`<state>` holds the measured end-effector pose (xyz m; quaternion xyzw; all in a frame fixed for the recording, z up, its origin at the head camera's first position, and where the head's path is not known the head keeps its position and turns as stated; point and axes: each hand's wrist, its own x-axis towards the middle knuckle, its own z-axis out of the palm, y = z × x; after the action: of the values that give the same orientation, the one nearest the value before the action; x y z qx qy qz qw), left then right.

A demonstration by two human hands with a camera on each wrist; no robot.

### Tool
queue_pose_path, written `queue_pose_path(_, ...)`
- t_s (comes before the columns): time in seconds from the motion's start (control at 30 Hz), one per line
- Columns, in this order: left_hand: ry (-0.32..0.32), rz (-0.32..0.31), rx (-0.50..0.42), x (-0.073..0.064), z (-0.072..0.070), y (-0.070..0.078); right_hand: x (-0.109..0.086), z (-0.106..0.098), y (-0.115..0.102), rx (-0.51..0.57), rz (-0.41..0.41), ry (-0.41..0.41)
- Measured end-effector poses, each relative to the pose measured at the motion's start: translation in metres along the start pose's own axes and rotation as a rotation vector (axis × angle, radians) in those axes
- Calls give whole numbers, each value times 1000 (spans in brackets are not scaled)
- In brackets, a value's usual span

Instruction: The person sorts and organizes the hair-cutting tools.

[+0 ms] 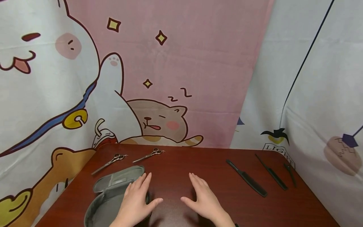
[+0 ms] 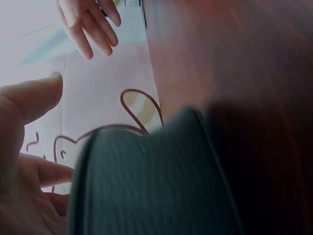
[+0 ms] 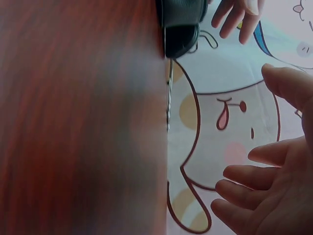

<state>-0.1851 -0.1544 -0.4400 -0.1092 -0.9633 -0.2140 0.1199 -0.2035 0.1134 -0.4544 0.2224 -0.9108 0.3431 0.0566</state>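
Observation:
My left hand (image 1: 135, 199) hovers over the right side of an open dark grey zip case (image 1: 95, 206), fingers straight and thumb spread, holding nothing. In the left wrist view the case's textured outer wall (image 2: 151, 186) fills the lower middle, close beside that hand. My right hand (image 1: 204, 200) is held above the bare wood right of the case, fingers extended and empty; the right wrist view shows its spread fingers (image 3: 249, 178). Behind the case lie two pairs of silver scissors, one at the left (image 1: 110, 163) and another (image 1: 149, 155) nearer the table's back edge.
At the right of the brown table (image 1: 181, 162) lie a wide black comb (image 1: 248, 180), a thin-tailed comb (image 1: 272, 173) and a small dark clip-like piece (image 1: 290, 175). A cloth with cartoon animals (image 1: 198, 78) hangs right behind the table.

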Motion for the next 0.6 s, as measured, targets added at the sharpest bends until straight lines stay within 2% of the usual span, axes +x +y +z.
queue_pose_path(0.23, -32, -69, 37, -8, -22, -28, 9, 15, -12, 43, -16, -82)
queue_pose_path(0.47, -14, -118, 100, -11, -41, -56, 16, 28, -26, 110, 6, -169)
queue_pose_path(0.6, -10, -150, 140, -13, -51, -72, 21, 36, -31, 110, -10, -195)
